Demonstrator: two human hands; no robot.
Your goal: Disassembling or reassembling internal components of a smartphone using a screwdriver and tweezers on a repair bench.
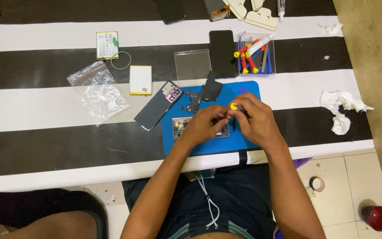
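An opened phone lies on a blue work mat at the table's front edge. My left hand rests on the phone and steadies it. My right hand grips a small screwdriver with a yellow cap, held upright over the phone's right part. The screwdriver's tip is hidden between my fingers. A dark phone back cover lies left of the mat, and loose black parts sit on the mat's far side.
A clear tray of red and yellow screwdrivers, a black phone and a clear lid stand behind the mat. Two flat batteries, a green ring, a plastic bag lie left. Crumpled tissue lies right.
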